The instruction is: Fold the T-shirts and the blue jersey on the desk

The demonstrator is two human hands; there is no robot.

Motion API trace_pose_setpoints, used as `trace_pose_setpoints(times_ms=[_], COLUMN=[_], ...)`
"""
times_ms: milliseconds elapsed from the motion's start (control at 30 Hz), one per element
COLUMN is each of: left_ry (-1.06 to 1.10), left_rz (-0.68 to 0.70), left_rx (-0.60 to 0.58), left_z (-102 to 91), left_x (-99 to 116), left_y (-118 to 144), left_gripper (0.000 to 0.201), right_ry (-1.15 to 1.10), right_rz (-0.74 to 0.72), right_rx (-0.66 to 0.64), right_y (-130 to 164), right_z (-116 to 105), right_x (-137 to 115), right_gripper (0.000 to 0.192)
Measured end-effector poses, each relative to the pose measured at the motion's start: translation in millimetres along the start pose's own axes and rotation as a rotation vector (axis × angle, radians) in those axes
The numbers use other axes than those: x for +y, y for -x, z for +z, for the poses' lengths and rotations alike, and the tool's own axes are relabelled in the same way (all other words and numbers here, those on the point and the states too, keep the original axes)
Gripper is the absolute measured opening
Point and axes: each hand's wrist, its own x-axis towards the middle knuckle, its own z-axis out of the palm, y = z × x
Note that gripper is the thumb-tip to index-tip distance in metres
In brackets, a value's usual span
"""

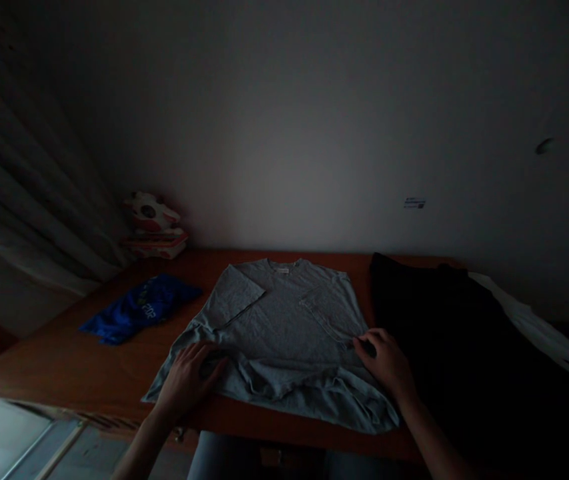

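Note:
A grey T-shirt (284, 320) lies on a brown wooden table (89, 367), both sleeves folded inward and its lower hem rumpled near the front edge. My left hand (187, 380) rests on the shirt's lower left part, fingers curled into the fabric. My right hand (384, 363) pinches the cloth at the shirt's right side, by the folded sleeve.
A blue garment or bag (137, 308) lies to the left. A black garment (464, 347) covers the table's right side, with white cloth (539, 327) beyond it. A small box with a toy (154, 230) sits in the back left corner by curtains (24, 200). The room is dim.

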Motion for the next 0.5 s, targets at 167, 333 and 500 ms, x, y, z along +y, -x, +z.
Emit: trace_pose_setpoints(times_ms=[167,333,500], left_ry=[0.008,0.014,-0.012], left_rz=[0.001,0.109,0.028], left_rx=[-0.027,-0.151,-0.156], left_z=[-6.0,-34.7,-51.3], left_x=[3,-18,-51], left_y=[0,17,44], left_gripper=[0.033,0.044,0.050], right_ry=[-0.255,-0.360,-0.244], right_rz=[0.087,0.072,0.027], right_rx=[0.028,-0.178,-0.126], right_y=[-3,26,78], right_z=[-15,-58,-90], right_x=[-10,-20,-1], right_gripper=[0.050,0.043,0.033])
